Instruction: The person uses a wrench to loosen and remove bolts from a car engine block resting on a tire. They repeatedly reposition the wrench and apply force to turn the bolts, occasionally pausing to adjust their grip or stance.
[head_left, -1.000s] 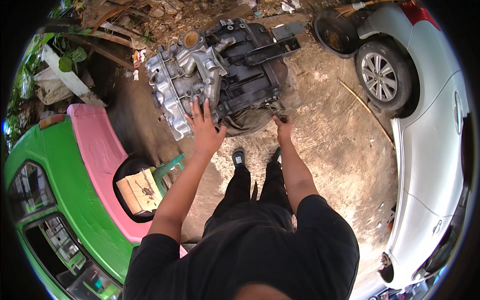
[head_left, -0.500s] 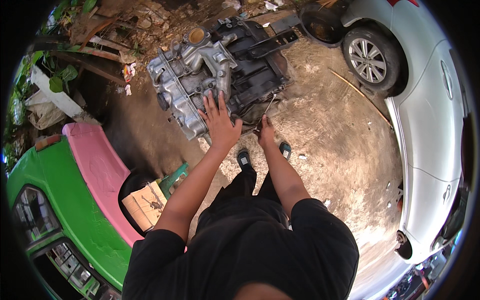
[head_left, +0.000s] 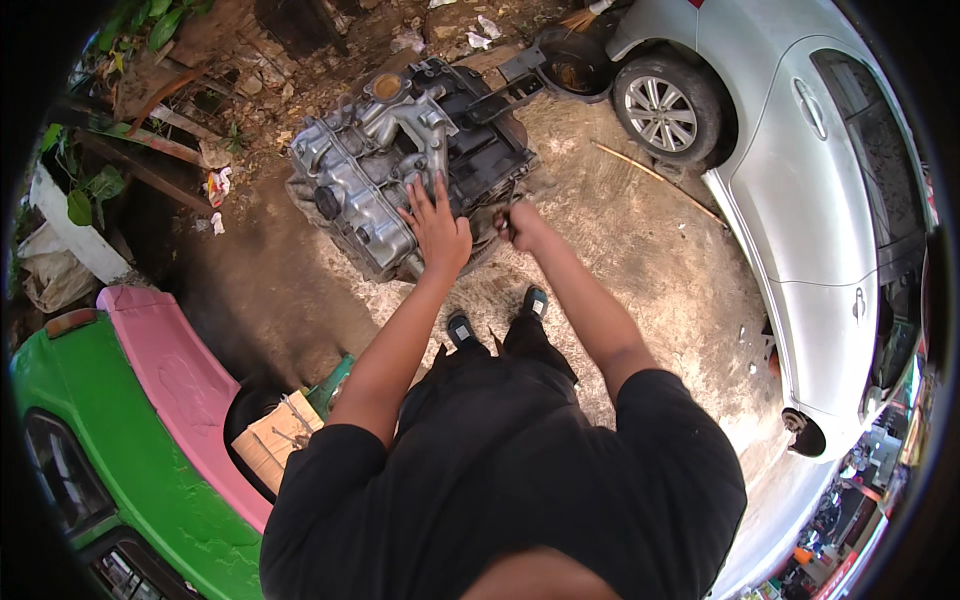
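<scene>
A car engine [head_left: 365, 190] lies on the ground in front of me, with silver castings on its left and dark parts on its right. My left hand [head_left: 441, 238] rests on its near side, fingers stretched out over the silver metal and holding nothing. Just right of it, at the engine's near right edge, my right hand [head_left: 522, 227] is closed around a slim wrench. Most of the tool is hidden by the fist, and its head cannot be made out clearly. A round tan-coloured opening [head_left: 386, 87] tops the silver intake casting.
A silver car [head_left: 745, 190] stands along the right, its rear wheel [head_left: 660, 112] near a black basin [head_left: 575, 68]. A thin stick [head_left: 660, 182] lies on the concrete. At lower left are a green and pink vehicle [head_left: 165, 345] and a piece of cardboard [head_left: 275, 440].
My right hand has swung upward toward the engine's edge, turning the wrench out of plain sight. My left hand stays on the engine. The whole view has shifted.
</scene>
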